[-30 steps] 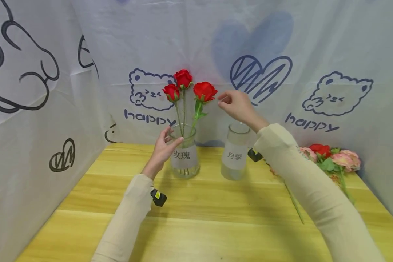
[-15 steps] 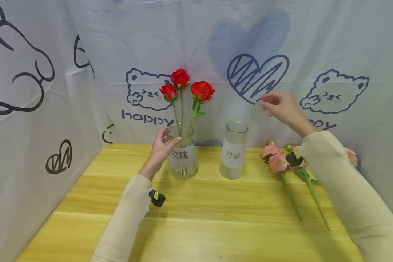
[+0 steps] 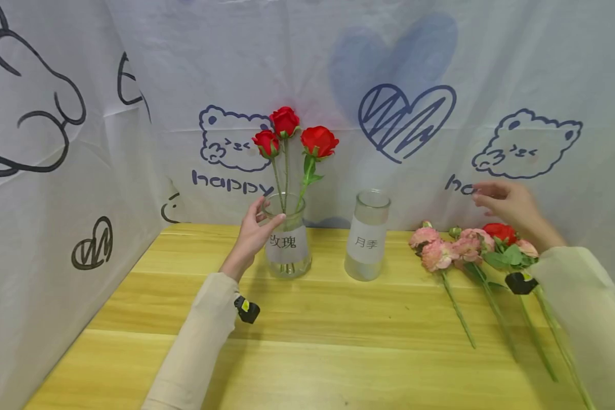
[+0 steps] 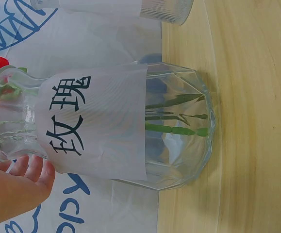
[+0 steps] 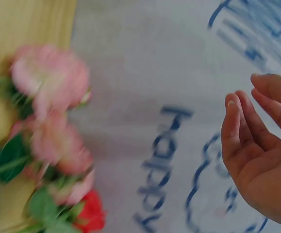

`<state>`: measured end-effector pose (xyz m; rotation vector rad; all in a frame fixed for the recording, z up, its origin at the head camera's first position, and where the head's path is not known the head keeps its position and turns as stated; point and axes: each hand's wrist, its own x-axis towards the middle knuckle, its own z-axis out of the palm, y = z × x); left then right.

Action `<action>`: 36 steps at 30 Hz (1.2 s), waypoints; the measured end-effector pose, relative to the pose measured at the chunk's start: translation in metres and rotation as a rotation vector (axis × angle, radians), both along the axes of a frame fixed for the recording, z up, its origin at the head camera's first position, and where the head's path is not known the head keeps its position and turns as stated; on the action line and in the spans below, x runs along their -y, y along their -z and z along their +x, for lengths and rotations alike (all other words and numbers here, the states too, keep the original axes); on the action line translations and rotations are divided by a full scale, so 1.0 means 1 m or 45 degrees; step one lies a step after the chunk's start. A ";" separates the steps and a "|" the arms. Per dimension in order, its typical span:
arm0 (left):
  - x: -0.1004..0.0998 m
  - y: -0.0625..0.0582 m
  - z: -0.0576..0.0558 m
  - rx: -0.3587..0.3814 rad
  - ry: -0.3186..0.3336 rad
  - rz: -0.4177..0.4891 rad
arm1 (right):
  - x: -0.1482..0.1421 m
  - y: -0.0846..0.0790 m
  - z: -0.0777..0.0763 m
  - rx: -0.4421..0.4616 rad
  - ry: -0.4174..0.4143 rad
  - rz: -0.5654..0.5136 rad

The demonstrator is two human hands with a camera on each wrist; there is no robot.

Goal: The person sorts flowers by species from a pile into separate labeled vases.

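Observation:
A glass vase with a white paper label in dark characters holds three red roses on long stems. My left hand grips its neck from the left, thumb in front and fingers behind; in the left wrist view the stem ends show through the glass. At the right, my right hand hangs above the lying flowers, fingers loosely bent and nothing in them. Beneath it lie pink flowers and a red rose. In the right wrist view the hand is apart from the blooms.
Right of the roses stands a second, narrower glass vase with a white label; no stems show in it. The flowers' stems point toward the front of the wooden table. A printed white cloth hangs behind.
My right hand has moved right and down, from beside the red roses to above the lying flowers, uncovering several of them. The left hand stays at the vase.

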<state>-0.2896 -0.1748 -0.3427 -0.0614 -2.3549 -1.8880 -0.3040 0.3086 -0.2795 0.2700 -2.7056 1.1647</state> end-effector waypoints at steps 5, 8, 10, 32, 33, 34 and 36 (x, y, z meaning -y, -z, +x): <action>0.001 0.001 0.000 -0.006 0.007 -0.008 | -0.039 0.031 0.010 0.043 -0.015 -0.018; 0.000 0.001 0.000 -0.001 0.009 -0.011 | -0.060 0.052 0.017 0.096 -0.004 -0.040; 0.000 0.001 0.000 -0.002 0.016 -0.008 | -0.072 0.065 0.023 0.123 0.003 -0.059; 0.000 0.001 0.000 0.010 0.012 -0.006 | -0.116 0.144 0.050 0.236 0.112 -0.002; 0.000 0.001 -0.001 0.007 0.012 -0.005 | -0.118 0.146 0.050 0.237 0.095 -0.034; 0.000 0.002 -0.001 0.005 0.012 -0.002 | -0.119 0.147 0.051 0.237 0.077 -0.069; 0.001 0.001 -0.001 0.002 0.013 -0.002 | -0.120 0.150 0.052 0.232 0.037 -0.112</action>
